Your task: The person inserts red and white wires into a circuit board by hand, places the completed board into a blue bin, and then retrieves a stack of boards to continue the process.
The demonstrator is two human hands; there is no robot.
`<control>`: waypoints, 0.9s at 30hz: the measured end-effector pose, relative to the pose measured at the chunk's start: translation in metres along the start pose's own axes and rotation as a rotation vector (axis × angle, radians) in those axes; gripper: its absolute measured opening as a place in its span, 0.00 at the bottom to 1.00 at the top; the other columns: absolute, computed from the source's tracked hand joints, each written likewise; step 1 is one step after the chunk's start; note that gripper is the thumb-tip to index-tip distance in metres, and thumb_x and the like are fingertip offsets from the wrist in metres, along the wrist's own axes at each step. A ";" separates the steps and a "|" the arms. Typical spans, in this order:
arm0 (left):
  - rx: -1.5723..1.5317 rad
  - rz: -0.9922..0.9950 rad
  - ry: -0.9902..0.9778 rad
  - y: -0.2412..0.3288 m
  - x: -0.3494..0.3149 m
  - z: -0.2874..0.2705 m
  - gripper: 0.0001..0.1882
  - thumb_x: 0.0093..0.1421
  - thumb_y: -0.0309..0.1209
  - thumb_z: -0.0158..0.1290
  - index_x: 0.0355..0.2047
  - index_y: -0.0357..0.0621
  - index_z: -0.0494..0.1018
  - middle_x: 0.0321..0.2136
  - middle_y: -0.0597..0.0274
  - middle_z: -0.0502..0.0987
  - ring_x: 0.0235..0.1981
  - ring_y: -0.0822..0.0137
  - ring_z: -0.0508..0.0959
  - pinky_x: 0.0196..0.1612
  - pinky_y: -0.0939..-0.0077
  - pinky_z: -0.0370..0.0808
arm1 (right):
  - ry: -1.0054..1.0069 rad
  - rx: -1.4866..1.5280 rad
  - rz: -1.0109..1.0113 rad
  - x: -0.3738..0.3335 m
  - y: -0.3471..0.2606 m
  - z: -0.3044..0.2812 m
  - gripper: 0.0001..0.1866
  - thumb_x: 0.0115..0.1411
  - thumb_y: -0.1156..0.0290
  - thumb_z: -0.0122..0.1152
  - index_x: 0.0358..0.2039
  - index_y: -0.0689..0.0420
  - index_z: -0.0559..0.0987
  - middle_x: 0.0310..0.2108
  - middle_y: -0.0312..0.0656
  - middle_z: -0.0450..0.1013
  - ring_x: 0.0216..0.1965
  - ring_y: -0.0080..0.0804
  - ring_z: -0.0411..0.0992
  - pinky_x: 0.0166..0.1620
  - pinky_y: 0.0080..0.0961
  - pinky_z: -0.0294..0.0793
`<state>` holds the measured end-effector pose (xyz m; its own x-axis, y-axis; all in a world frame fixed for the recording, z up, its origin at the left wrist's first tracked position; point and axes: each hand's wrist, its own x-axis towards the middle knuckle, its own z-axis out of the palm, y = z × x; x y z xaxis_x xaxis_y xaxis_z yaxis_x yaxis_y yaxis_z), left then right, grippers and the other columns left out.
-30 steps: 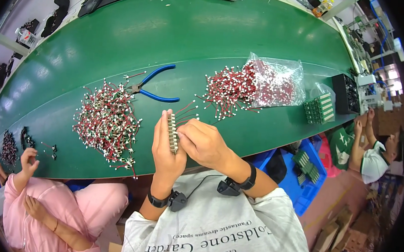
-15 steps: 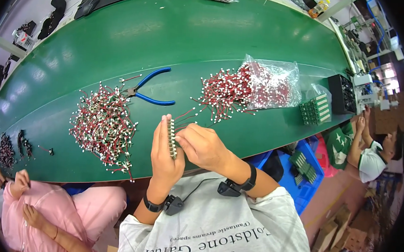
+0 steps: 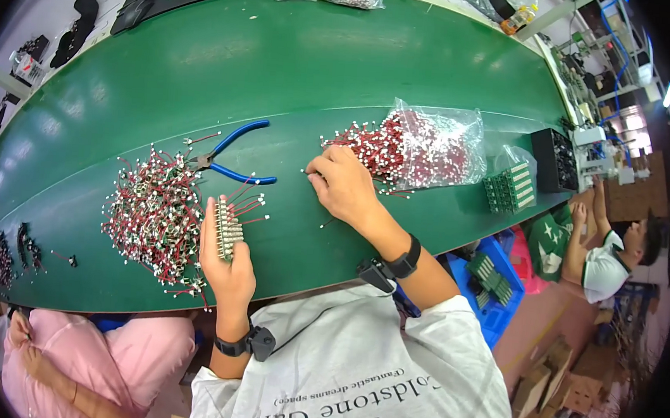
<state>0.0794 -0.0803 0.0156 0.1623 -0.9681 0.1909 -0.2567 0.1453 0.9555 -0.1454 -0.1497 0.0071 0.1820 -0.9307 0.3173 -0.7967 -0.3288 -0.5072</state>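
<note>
My left hand (image 3: 227, 275) is closed on a strip of small circuit boards (image 3: 228, 231), with several short red wires and white plugs sticking out of its right side. Farther right, my right hand (image 3: 346, 188) has its thumb and fingertips pinched together at the near left edge of a heap of red wire leads with white plugs (image 3: 374, 146). Whatever lies in that pinch is too small to make out. A clear plastic bag (image 3: 452, 143) covers part of this heap. Beyond my left hand lie blue-handled pliers (image 3: 239, 132), jaws toward the left.
To the left sits a big pile of wired boards (image 3: 152, 219). Stacked green boards (image 3: 507, 191) and a black box (image 3: 552, 162) stand at the right. A blue bin (image 3: 507, 318) with boards is below the table edge. People sit at both sides.
My left hand has moved left with the board strip and tilted it, so its wires show. My right hand has left the strip and reached up and right to the wire heap.
</note>
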 end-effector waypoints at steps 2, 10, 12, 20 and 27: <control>0.025 0.014 -0.009 -0.001 0.000 0.001 0.36 0.52 0.12 0.39 0.65 0.29 0.57 0.59 0.48 0.70 0.53 0.66 0.74 0.54 0.75 0.71 | 0.016 0.004 -0.048 0.002 0.002 0.011 0.06 0.51 0.76 0.64 0.30 0.56 0.78 0.31 0.41 0.68 0.38 0.41 0.69 0.42 0.36 0.70; -0.238 -0.083 0.061 0.002 0.000 0.007 0.34 0.53 0.13 0.42 0.63 0.28 0.60 0.57 0.47 0.71 0.54 0.62 0.74 0.58 0.71 0.70 | 0.223 0.384 -0.031 0.011 -0.020 -0.014 0.03 0.59 0.81 0.57 0.33 0.62 0.72 0.29 0.44 0.71 0.28 0.33 0.71 0.31 0.27 0.69; -0.234 -0.096 0.019 0.005 0.002 0.009 0.36 0.51 0.13 0.43 0.64 0.30 0.59 0.55 0.49 0.71 0.52 0.63 0.74 0.56 0.73 0.70 | 0.211 0.510 0.011 0.006 -0.049 -0.034 0.02 0.62 0.81 0.55 0.35 0.62 0.72 0.28 0.43 0.71 0.25 0.27 0.70 0.28 0.22 0.68; -0.041 0.044 -0.030 0.019 0.000 0.027 0.36 0.50 0.13 0.44 0.64 0.29 0.59 0.49 0.47 0.72 0.49 0.58 0.75 0.52 0.69 0.71 | -0.124 0.618 0.018 -0.021 -0.090 -0.038 0.05 0.59 0.81 0.59 0.36 0.62 0.77 0.29 0.41 0.70 0.26 0.27 0.71 0.28 0.23 0.70; 0.001 0.095 -0.015 0.020 -0.004 0.026 0.37 0.49 0.12 0.44 0.64 0.29 0.59 0.52 0.43 0.71 0.51 0.53 0.75 0.54 0.67 0.71 | -0.071 0.663 0.003 -0.027 -0.095 -0.034 0.06 0.57 0.82 0.61 0.36 0.63 0.78 0.30 0.41 0.71 0.26 0.28 0.70 0.28 0.24 0.70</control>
<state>0.0488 -0.0792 0.0283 0.1226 -0.9531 0.2769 -0.2713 0.2362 0.9331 -0.0942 -0.0877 0.0745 0.2359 -0.9327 0.2729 -0.2780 -0.3339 -0.9007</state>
